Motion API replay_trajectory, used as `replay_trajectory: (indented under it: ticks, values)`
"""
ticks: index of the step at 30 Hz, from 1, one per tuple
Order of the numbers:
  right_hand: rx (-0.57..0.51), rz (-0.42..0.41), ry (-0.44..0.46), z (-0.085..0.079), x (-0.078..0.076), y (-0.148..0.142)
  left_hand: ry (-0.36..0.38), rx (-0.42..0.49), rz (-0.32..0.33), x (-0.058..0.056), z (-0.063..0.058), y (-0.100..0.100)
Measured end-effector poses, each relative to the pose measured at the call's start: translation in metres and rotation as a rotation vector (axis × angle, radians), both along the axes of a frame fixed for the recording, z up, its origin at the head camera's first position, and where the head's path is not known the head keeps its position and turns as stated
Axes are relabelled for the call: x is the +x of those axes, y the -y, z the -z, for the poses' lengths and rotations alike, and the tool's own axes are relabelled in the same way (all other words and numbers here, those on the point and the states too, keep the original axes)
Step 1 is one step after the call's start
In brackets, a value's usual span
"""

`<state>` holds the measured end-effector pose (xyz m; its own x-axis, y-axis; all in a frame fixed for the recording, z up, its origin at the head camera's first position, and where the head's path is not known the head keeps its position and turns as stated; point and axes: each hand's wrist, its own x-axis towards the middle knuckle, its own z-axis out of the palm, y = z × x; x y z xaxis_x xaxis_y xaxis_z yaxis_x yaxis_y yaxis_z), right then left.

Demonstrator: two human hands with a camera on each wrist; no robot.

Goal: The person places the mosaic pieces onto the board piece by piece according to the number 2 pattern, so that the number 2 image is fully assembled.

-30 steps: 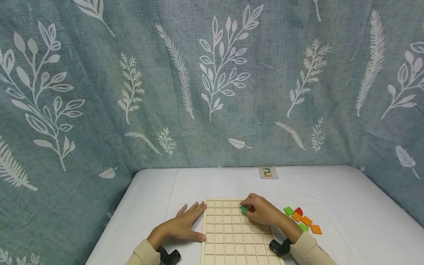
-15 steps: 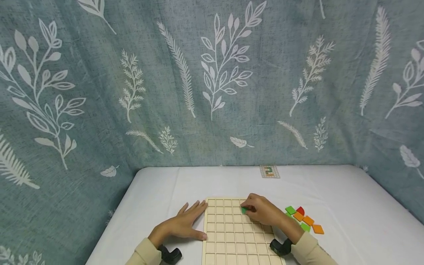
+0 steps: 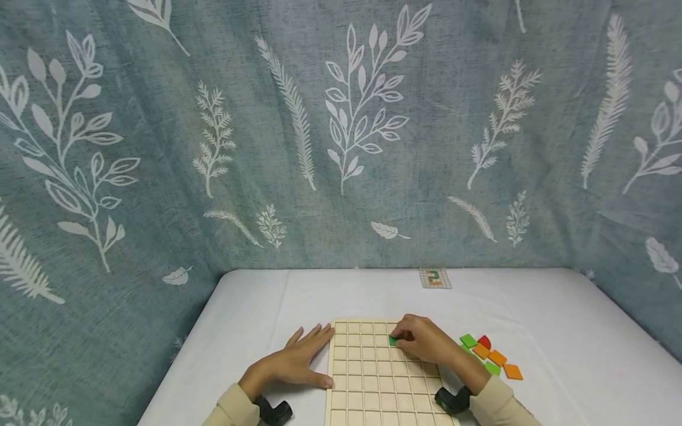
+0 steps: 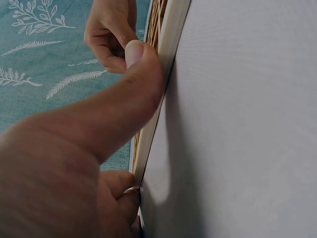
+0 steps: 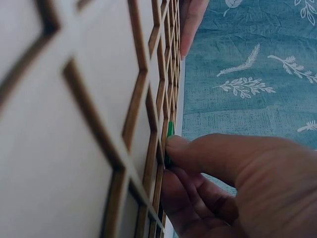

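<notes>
A pale wooden grid board [image 3: 367,367] with square recesses lies on the white table. My right hand [image 3: 424,338] is over its far right part and pinches a small green tile [image 3: 392,341] between thumb and fingers. In the right wrist view the green tile [image 5: 170,130] stands out past the thumb tip, right at the grid's ridges. My left hand [image 3: 296,361] lies spread along the board's left edge, fingertips and thumb touching the rim. The left wrist view shows that thumb [image 4: 134,74] against the board's side [image 4: 168,34].
Right of the board lies a loose group of tiles: green [image 3: 469,341], orange [image 3: 513,372] and red [image 3: 485,341] ones. A small patterned card [image 3: 434,278] lies at the table's back edge. A leaf-print curtain [image 3: 341,148] hangs behind the table.
The right hand has shifted very slightly with the green tile over the same part of the board. The left hand stays at the left edge. The head view has tilted a little.
</notes>
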<state>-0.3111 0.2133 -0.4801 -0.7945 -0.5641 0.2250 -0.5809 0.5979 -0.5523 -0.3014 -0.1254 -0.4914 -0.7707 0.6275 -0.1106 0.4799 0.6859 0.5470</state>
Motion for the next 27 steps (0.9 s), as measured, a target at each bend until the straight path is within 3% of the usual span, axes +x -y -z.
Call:
replay_trajectory:
  ticks: [14,22,27]
  values:
    - [0.007,0.013,0.014,-0.0004,0.002,-0.0024,-0.009,0.012,0.02,0.0017,0.0023,-0.0004]
    - [-0.015,0.037,0.012,-0.0035,0.0033,-0.0069,-0.011,0.005,0.036,-0.0036,0.0003,-0.0051]
    - [-0.036,0.023,0.031,-0.0079,0.0049,-0.0076,-0.015,0.012,0.034,0.0007,0.0016,-0.0026]
